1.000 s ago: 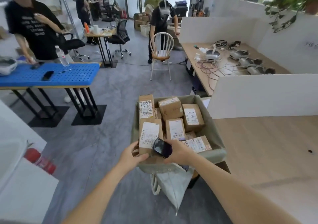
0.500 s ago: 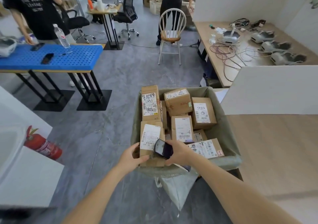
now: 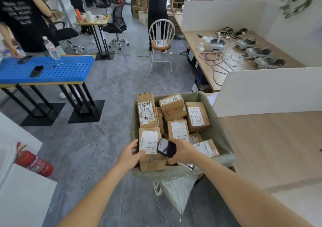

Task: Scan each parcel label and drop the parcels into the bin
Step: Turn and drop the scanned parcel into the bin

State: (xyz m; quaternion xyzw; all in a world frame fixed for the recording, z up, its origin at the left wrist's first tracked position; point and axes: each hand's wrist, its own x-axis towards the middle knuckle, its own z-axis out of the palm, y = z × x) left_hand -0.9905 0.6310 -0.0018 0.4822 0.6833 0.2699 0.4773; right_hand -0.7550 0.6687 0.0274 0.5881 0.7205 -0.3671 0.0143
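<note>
Nothing shifted: two hands (image 3: 131, 154) (image 3: 183, 151) still hold one parcel (image 3: 150, 150), one scanner (image 3: 166, 147)

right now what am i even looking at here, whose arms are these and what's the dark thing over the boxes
This is a single picture from a camera worn on a person's head, looking forward and down, so the two bare arms are that person's own. The left hand grips a brown cardboard parcel with a white label at the near edge of a grey-green fabric-lined bin, which is full of similar labelled cardboard boxes. The right hand holds a dark handheld scanner with a glossy screen right beside that label, apparently to scan it. Behind are a blue perforated table, a white wooden chair and other people standing.
</note>
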